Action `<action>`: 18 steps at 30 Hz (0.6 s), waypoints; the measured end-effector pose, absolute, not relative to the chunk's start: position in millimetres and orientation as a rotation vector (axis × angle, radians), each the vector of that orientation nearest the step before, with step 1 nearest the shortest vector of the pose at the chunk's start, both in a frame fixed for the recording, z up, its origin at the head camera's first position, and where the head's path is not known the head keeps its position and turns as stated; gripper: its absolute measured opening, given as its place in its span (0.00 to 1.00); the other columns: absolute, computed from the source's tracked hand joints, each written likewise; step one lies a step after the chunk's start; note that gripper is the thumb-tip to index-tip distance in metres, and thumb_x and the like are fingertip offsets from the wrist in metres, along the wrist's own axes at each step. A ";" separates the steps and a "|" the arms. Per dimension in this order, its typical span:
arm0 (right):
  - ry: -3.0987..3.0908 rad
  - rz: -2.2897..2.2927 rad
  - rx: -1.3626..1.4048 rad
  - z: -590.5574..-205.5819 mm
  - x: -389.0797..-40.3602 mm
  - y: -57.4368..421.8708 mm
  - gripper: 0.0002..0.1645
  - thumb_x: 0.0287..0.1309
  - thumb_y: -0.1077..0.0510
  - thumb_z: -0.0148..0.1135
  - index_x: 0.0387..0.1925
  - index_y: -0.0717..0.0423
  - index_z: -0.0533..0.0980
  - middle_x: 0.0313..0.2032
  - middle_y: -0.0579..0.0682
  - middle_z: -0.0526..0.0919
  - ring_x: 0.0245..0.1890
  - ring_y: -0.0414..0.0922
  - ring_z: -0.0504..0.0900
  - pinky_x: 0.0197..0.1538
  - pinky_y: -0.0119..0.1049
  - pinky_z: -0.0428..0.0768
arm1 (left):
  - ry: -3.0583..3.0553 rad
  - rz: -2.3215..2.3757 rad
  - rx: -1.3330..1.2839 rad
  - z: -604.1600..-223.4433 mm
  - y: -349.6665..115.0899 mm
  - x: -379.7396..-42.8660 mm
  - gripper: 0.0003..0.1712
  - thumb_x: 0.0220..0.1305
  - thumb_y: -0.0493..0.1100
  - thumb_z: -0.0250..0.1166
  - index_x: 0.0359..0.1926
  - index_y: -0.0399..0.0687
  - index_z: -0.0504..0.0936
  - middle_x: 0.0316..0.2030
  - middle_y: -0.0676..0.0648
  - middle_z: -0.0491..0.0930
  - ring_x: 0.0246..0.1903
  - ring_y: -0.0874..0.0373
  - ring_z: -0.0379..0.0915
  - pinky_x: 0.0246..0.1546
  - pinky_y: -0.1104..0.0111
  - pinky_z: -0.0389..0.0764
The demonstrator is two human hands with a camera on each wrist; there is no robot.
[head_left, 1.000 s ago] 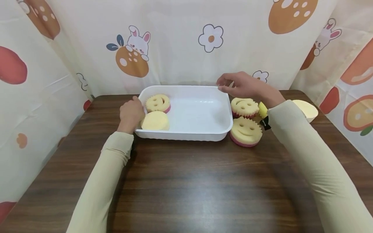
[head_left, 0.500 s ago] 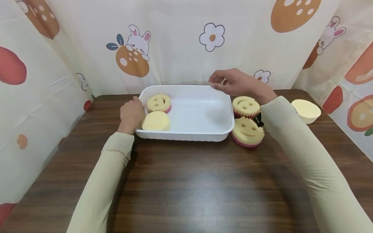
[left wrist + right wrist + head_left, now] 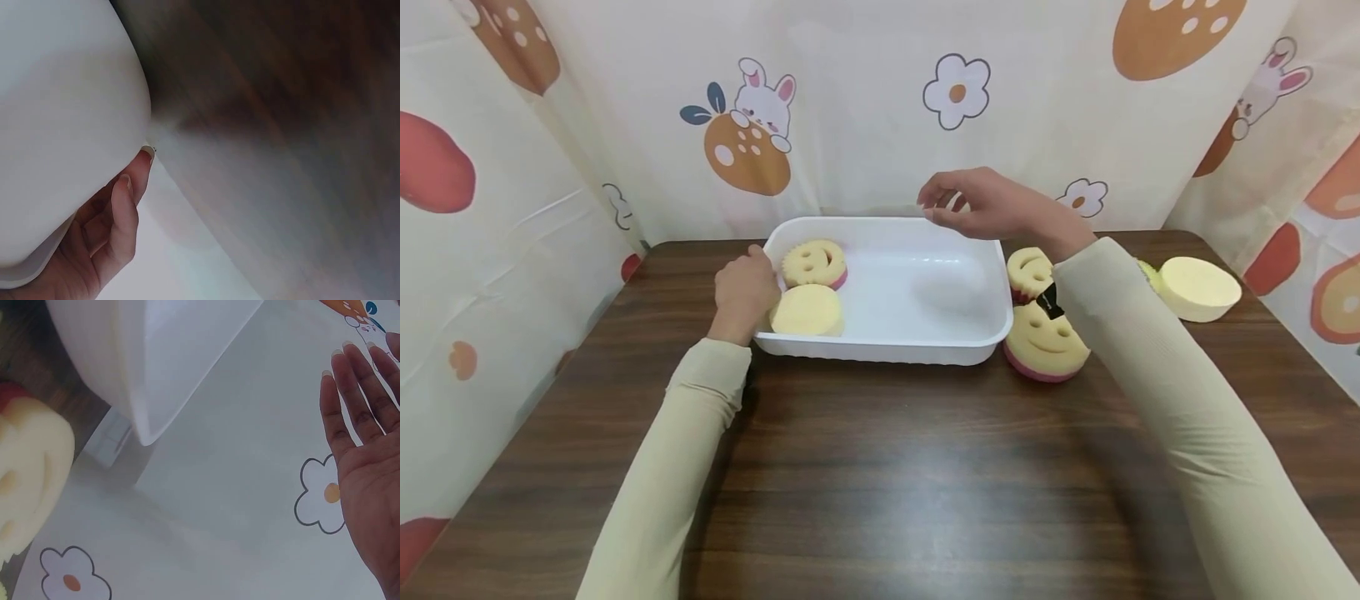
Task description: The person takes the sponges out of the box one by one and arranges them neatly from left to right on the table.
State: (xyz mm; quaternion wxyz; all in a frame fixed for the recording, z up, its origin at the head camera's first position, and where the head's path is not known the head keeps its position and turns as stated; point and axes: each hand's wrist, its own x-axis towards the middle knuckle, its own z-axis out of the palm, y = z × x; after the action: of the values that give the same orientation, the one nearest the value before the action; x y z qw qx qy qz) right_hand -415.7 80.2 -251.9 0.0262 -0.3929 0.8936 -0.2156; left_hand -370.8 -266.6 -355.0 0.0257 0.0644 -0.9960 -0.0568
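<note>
A white rectangular tray point(image 3: 880, 342) sits on the brown table. My left hand point(image 3: 745, 287) holds its left side, and in the left wrist view the fingers point(image 3: 125, 212) lie bent along the outer wall below the rim. Inside the tray, at the left end, are a smiley-face sponge point(image 3: 814, 264) and a plain round yellow sponge point(image 3: 807, 311). Above the back right part of the tray hovers my right hand point(image 3: 977, 202), loosely bent, with nothing in it. The right wrist view shows its bare palm, apart from the tray wall point(image 3: 140, 375).
Right of the tray lie two smiley sponges with pink undersides, one point(image 3: 1027, 271) behind the other point(image 3: 1045, 340), partly hidden by the right arm. Farther right is a pale yellow oval piece point(image 3: 1199, 289). A printed curtain point(image 3: 865, 108) hangs around the table.
My right hand has drifted left and slightly up over the tray's back edge. The left hand keeps its hold on the tray. The whole head view has shifted slightly.
</note>
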 end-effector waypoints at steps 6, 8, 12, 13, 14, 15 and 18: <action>2.756 -0.644 -1.270 -247.6 -417.6 67.8 0.16 0.70 0.55 0.55 0.56 0.54 0.75 0.51 0.51 0.83 0.52 0.46 0.80 0.58 0.44 0.79 | -3.085 -0.174 0.199 -354.5 -264.5 -372.4 0.27 0.69 0.43 0.46 0.60 0.25 0.63 0.46 0.27 0.80 0.45 0.32 0.80 0.45 0.45 0.80; 2.747 -0.641 -1.275 -246.8 -417.5 63.2 0.17 0.70 0.55 0.55 0.56 0.55 0.75 0.52 0.52 0.82 0.53 0.47 0.80 0.59 0.45 0.79 | -3.088 -0.172 0.206 -354.2 -264.2 -372.0 0.27 0.69 0.43 0.46 0.61 0.25 0.62 0.46 0.27 0.80 0.46 0.32 0.80 0.45 0.45 0.80; 2.729 -0.617 -1.240 -247.5 -418.8 54.4 0.20 0.70 0.53 0.55 0.60 0.55 0.73 0.57 0.52 0.79 0.57 0.48 0.78 0.62 0.46 0.77 | -3.095 -0.180 0.215 -352.9 -263.2 -369.5 0.26 0.70 0.44 0.46 0.60 0.25 0.63 0.45 0.27 0.80 0.45 0.33 0.80 0.45 0.45 0.80; 2.730 -0.609 -1.230 -247.9 -419.3 52.4 0.21 0.70 0.53 0.55 0.61 0.55 0.72 0.59 0.52 0.78 0.58 0.49 0.77 0.62 0.47 0.77 | -3.097 -0.181 0.216 -352.9 -263.4 -369.2 0.26 0.70 0.44 0.46 0.59 0.26 0.63 0.45 0.27 0.80 0.45 0.33 0.80 0.45 0.46 0.80; 2.732 -0.606 -1.223 -248.4 -419.9 50.4 0.22 0.70 0.52 0.55 0.61 0.55 0.71 0.60 0.52 0.77 0.59 0.49 0.77 0.63 0.47 0.77 | -3.095 -0.181 0.217 -352.9 -263.5 -368.8 0.25 0.71 0.44 0.46 0.58 0.26 0.63 0.45 0.27 0.80 0.45 0.33 0.80 0.45 0.46 0.80; 2.733 -0.609 -1.219 -249.0 -420.6 48.6 0.22 0.70 0.52 0.55 0.62 0.54 0.71 0.60 0.52 0.77 0.59 0.49 0.76 0.63 0.47 0.76 | -3.093 -0.181 0.220 -352.9 -263.6 -368.7 0.25 0.70 0.44 0.46 0.58 0.26 0.64 0.44 0.27 0.80 0.45 0.33 0.80 0.45 0.46 0.80; 2.730 -0.636 -1.222 -251.6 -422.7 43.1 0.23 0.70 0.52 0.56 0.62 0.55 0.71 0.61 0.52 0.76 0.60 0.50 0.75 0.64 0.48 0.75 | -3.085 -0.169 0.223 -353.7 -264.9 -369.2 0.25 0.70 0.43 0.46 0.58 0.26 0.64 0.44 0.27 0.80 0.44 0.33 0.80 0.44 0.46 0.81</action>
State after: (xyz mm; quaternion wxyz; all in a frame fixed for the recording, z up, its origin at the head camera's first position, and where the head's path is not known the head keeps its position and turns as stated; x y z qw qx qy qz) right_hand -422.7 43.1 -251.6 0.0420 -0.3992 0.8920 -0.2077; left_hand -369.2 -264.9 -353.7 0.0217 0.0720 -0.9957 -0.0546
